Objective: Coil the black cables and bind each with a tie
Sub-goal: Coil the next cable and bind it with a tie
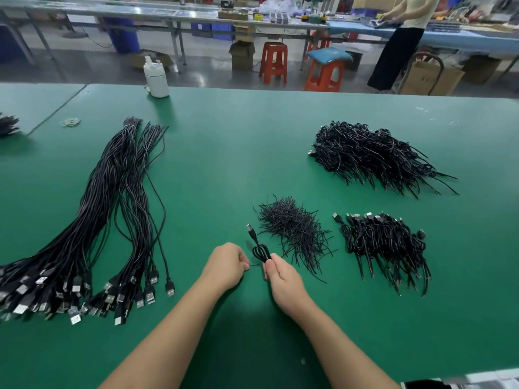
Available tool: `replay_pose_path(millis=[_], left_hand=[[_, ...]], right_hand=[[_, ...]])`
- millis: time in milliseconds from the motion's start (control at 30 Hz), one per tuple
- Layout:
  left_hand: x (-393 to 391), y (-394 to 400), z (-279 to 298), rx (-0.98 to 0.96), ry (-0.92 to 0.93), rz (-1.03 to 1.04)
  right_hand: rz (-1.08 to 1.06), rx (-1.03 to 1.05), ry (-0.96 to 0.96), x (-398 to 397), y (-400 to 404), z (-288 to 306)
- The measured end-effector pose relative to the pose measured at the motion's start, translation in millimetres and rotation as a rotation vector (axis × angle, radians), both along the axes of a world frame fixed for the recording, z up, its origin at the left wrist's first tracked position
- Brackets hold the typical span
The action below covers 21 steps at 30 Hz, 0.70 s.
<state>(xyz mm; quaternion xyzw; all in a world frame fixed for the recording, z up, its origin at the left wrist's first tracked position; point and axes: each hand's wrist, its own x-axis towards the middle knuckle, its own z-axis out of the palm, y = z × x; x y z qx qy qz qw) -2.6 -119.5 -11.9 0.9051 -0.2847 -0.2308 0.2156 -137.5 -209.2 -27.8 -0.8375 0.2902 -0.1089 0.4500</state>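
Observation:
A coiled black cable (pixel 259 249) with its USB plug pointing away stands above my right hand (pixel 282 279), which pinches the coil near its bottom. My left hand (pixel 224 265) is curled beside it and pinches a thin black tie end that runs across to the coil. A heap of loose black ties (pixel 292 226) lies just beyond my hands. Long uncoiled black cables (pixel 112 220) stretch down the left of the green table (pixel 224 153), plugs toward me. Two piles of coiled, bound cables lie on the right, a near pile (pixel 384 245) and a far pile (pixel 370 155).
A white bottle (pixel 156 77) stands at the table's far edge, with rubber bands (pixel 70 122) to its left. Another dark bundle (pixel 8 124) shows at the far left edge. Across the aisle are red stools (pixel 273 61) and a person at a bench (pixel 404 37).

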Motion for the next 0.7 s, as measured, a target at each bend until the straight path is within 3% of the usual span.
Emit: replay_pose_path(millis=[200, 267, 367, 700], left_hand=[[-7.0, 0.4, 10.3, -0.003, -0.044, 0.074], [-9.1, 1.5, 9.4, -0.188, 0.028, 0.203], [-23.1, 2.9, 9.9, -0.496, 0.303, 0.327], [-42.0, 16.0, 7.8, -0.547, 0.272, 0.124]], right_hand=[[0.070, 0.068, -0.013, -7.8, 4.4, 5.6], [0.086, 0.072, -0.018, -8.9, 7.1, 6.2], [0.099, 0.098, -0.013, -9.7, 8.1, 5.6], [0.059, 0.077, -0.007, -6.4, 8.7, 4.1]])
